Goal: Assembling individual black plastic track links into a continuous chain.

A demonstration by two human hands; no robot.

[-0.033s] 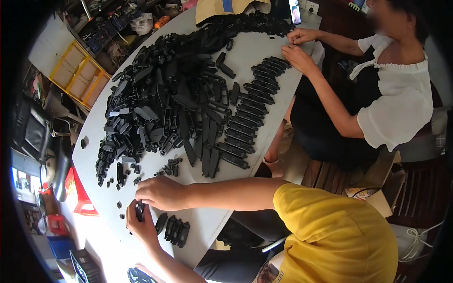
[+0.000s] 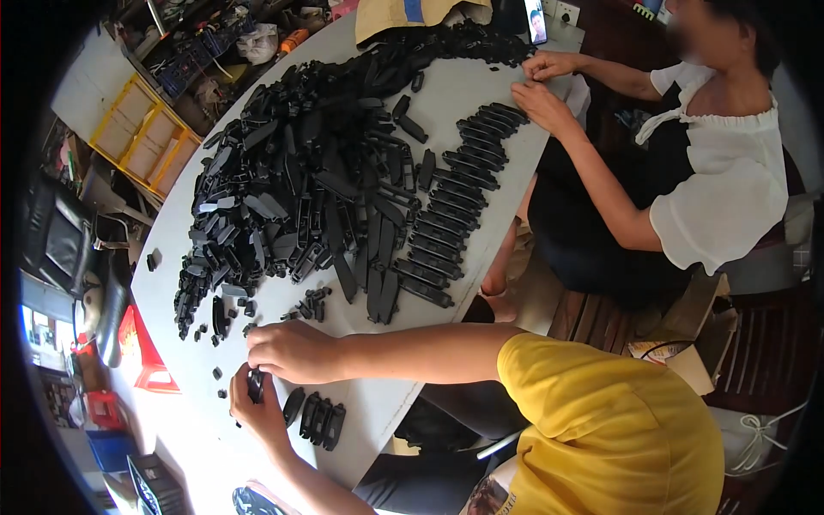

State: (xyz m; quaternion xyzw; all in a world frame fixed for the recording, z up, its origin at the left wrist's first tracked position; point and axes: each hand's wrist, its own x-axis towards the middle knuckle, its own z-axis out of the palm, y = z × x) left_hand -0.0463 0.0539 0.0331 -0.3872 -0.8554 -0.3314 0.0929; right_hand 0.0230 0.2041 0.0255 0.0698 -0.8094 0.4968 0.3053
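My left hand (image 2: 259,414) is closed round a small black plastic part (image 2: 255,386), near the table's lower edge. Just above it, my right hand (image 2: 296,350) bends over the same part, its fingertips pinched at the upper end. Whether they grip the part itself or a smaller piece is hidden. Beside my left hand lie a black oval cover (image 2: 293,405) and a short row of black plastic assemblies (image 2: 323,421). Small black blocks (image 2: 312,305) are scattered beyond my right hand.
A large heap of black plastic parts (image 2: 292,180) covers much of the white table (image 2: 360,343). Long black pieces (image 2: 438,223) stand in a row along the right edge. Across there, a co-worker's hands (image 2: 545,90) meet near a propped phone (image 2: 536,21). A red stool (image 2: 150,360) stands left.
My right hand has shifted very slightly at the part's upper end. My left hand keeps its hold on the part in the same place.
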